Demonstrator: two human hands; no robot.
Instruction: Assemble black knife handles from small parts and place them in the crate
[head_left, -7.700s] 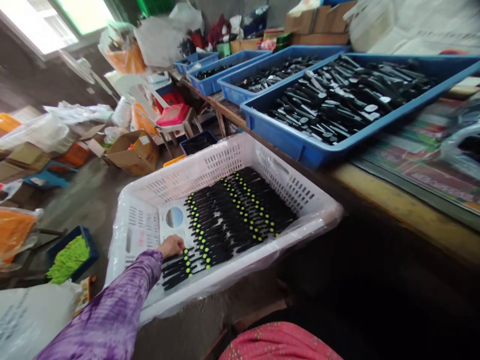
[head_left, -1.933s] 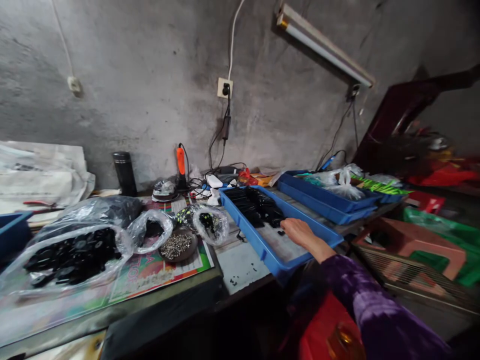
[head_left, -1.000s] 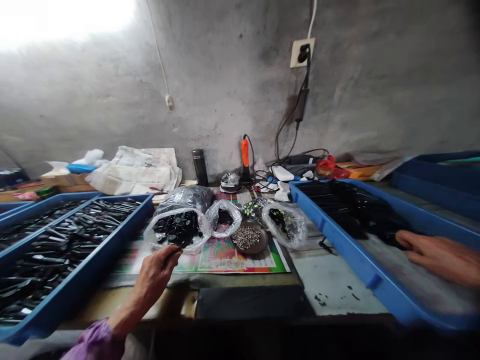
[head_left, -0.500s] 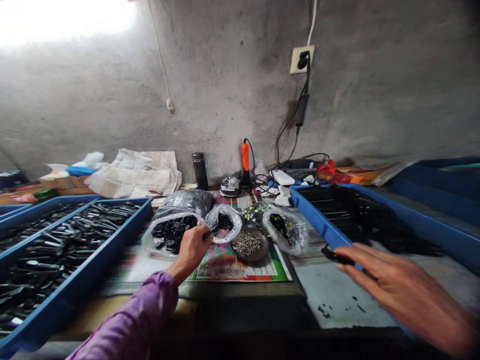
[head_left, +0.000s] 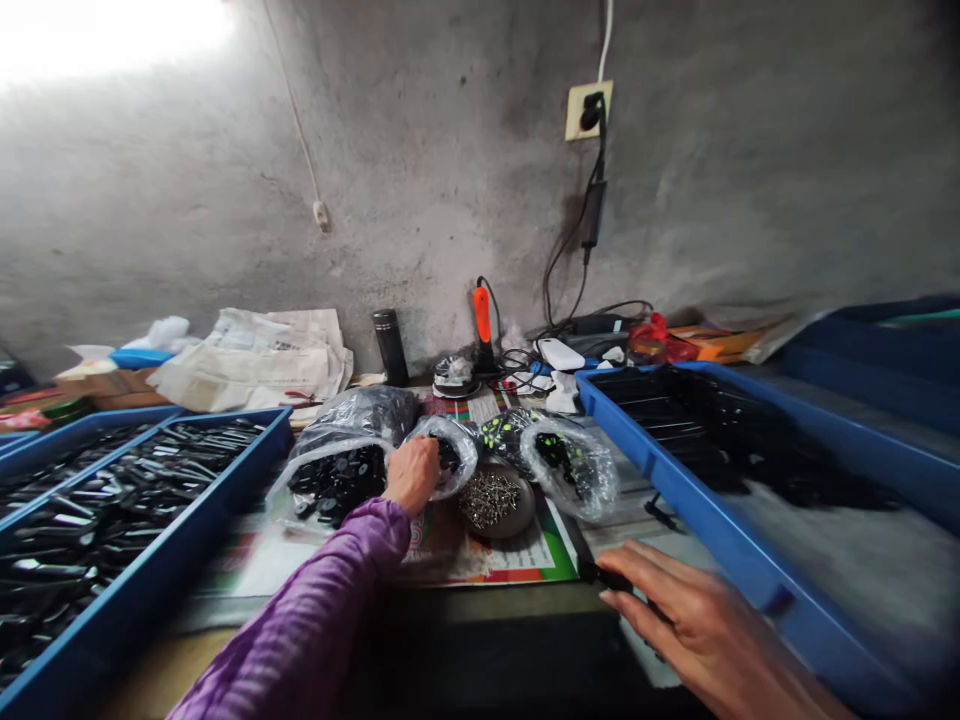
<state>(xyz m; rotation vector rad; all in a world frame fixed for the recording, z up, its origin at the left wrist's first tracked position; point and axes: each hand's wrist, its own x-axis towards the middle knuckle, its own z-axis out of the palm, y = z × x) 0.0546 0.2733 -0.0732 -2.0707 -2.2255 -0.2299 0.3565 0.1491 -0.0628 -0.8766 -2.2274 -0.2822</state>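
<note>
My left hand (head_left: 414, 474), in a purple sleeve, reaches into a small clear bag (head_left: 459, 468) of black parts. Its fingers curl downward and the tips are hidden, so what they pinch does not show. Beside it lies a larger plastic bag (head_left: 379, 415) full of round black pieces (head_left: 341, 475). My right hand (head_left: 686, 605) is pinched around a slim black plastic part (head_left: 611, 577) over the front of the table. Between the hands, a round dish (head_left: 517, 520) holds a heap of small screws (head_left: 489, 498). Another clear bag (head_left: 600, 480) contains black parts with yellow-green spots.
A blue tray (head_left: 180, 530) of black handle-like parts stands at left. Another blue tray (head_left: 679, 490) with long black parts is at right, a small black piece (head_left: 661, 512) beside it. Behind are a black flask (head_left: 390, 347), an orange-handled tool (head_left: 481, 315) and cables.
My left hand has moved forward and right into the small bag. My right hand has come inward, left and lower, with the black part. The view has shifted slightly.
</note>
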